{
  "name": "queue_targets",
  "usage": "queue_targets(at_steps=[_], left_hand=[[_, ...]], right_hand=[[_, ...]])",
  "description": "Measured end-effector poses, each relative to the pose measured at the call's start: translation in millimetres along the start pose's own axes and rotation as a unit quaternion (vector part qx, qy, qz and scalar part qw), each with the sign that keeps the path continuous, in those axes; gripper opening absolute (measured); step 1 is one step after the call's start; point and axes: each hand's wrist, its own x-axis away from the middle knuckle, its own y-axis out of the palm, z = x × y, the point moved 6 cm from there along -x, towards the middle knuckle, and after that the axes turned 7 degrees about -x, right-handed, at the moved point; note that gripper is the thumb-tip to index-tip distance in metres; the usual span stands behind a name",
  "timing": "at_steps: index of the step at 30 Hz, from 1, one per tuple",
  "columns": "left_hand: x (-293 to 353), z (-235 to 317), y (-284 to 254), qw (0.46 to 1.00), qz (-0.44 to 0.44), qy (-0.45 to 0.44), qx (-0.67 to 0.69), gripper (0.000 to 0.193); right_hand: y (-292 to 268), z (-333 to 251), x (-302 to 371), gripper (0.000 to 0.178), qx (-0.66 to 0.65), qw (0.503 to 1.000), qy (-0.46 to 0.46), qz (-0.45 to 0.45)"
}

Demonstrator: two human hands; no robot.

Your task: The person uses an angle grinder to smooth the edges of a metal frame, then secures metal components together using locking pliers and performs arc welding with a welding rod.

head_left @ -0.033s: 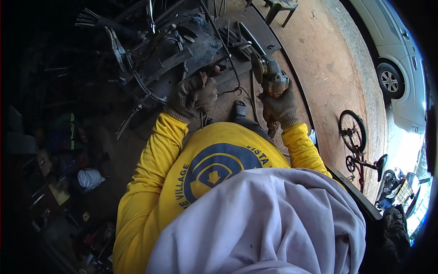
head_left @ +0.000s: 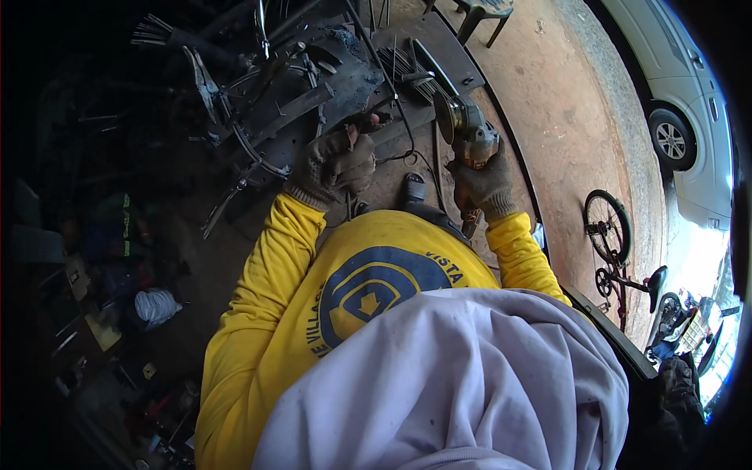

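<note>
My right hand point(head_left: 484, 186), in a dark work glove, is wrapped round the body of an angle grinder point(head_left: 476, 137). The grinder's round disc point(head_left: 447, 119) stands on edge, facing left, close to the near edge of the metal bench. My left hand point(head_left: 338, 168), gloved too, is closed beside a flat metal bar; what its fingers hold, if anything, is hidden. To its left lies a curved metal piece point(head_left: 249, 149) with locking pliers point(head_left: 205, 86) clamped on it. A flat steel bar point(head_left: 301, 102) crosses the bench inside that curve.
Several thin metal rods point(head_left: 395, 64) lie at the back of the bench, with a dark cable point(head_left: 401, 117) hanging near them. A bicycle point(head_left: 615, 247) and a white vehicle point(head_left: 689, 94) are on the right. A plastic chair point(head_left: 479, 12) stands far off. The left side is dark and cluttered.
</note>
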Motion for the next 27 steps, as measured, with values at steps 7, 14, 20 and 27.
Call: queue_targets(at_steps=[7, 14, 20, 27], left_hand=[[2, 1, -10, 0.995, 0.071, 0.008, -0.070, 0.044], [-18, -18, -43, 0.784, 0.236, -0.104, -0.565, 0.046], [-54, -92, -85, 0.658, 0.144, -0.192, -0.714, 0.049], [-51, -128, -89, 0.801, 0.051, -0.291, -0.521, 0.057]], right_hand=[[-4, 4, -6, 0.087, -0.020, 1.000, -0.015, -0.010], [-21, 2, -42, 0.066, -0.072, 0.993, -0.081, 0.049], [-18, -22, -56, 0.044, -0.311, 0.949, -0.048, -0.007], [-9, 1, -46, 0.053, -0.456, 0.890, 0.007, -0.019]])
